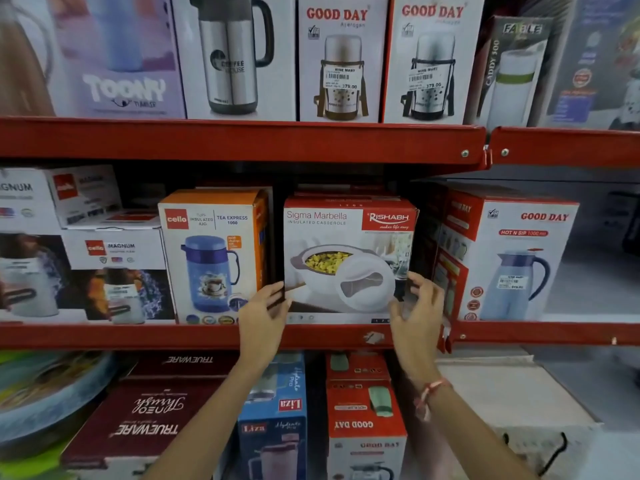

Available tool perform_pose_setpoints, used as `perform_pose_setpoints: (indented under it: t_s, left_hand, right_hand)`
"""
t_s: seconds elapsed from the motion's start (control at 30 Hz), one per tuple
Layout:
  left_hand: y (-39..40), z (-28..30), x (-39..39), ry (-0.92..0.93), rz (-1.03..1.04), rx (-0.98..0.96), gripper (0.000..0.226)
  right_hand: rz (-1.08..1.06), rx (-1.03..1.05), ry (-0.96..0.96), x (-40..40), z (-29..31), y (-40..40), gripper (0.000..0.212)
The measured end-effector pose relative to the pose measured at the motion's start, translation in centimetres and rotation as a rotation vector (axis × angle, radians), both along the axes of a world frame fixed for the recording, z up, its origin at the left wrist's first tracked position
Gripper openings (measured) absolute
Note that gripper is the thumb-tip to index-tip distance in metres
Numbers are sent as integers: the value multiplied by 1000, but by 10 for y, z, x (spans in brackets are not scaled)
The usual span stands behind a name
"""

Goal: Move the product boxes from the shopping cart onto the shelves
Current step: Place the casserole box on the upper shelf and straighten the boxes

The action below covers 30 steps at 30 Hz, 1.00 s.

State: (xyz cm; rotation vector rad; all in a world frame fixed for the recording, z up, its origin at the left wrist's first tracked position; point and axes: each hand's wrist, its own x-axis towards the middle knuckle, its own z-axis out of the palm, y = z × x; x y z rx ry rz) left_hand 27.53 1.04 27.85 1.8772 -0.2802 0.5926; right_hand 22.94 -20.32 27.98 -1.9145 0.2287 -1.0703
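Note:
A white and red Sigma Marbella casserole box (348,237) stands on the middle red shelf (173,336), between an orange Cello Tea Express box (213,254) and a Good Day Hot N Sip box (512,261). My left hand (265,317) touches the box's lower left edge with its fingertips. My right hand (419,306) holds the lower right corner, fingers curled around the side. The box rests on the shelf. No shopping cart is in view.
The upper shelf (242,140) carries flask and tumbler boxes. Cello Magnum boxes (117,251) stack at the left of the middle shelf. Below lie Trueware (145,417), Liza (277,420) and Good Day (363,410) boxes. A narrow gap shows right of the casserole box.

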Motion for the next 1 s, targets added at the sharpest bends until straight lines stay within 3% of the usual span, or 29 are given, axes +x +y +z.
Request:
perform_pose_setpoints:
  t_s: [0.1, 0.2, 0.27, 0.33, 0.4, 0.47, 0.6, 1.0]
  left_hand:
    - [11, -28, -31, -107, 59, -19, 22]
    - [32, -70, -60, -110, 126, -7, 21]
    - [45, -96, -72, -2, 172, 31, 25]
    - [54, -114, -81, 229, 156, 64, 38]
    - [58, -121, -90, 440, 37, 59, 52]
    - [57, -118, -99, 529, -97, 32, 48]
    - [62, -110, -114, 512, -139, -9, 43]
    - [75, -126, -126, 522, -122, 124, 51]
  right_hand:
    - [108, -120, -72, -29, -26, 40, 26]
    - [322, -216, 51, -51, -71, 73, 16]
    - [429, -161, 301, -53, -102, 88, 31]
    - [538, -75, 541, -51, -126, 100, 69]
    - [657, -4, 659, -52, -137, 109, 92]
    - [743, 34, 696, -55, -140, 117, 99]
    - [729, 93, 662, -66, -141, 125, 93]
    - [696, -42, 736, -81, -132, 122, 95]
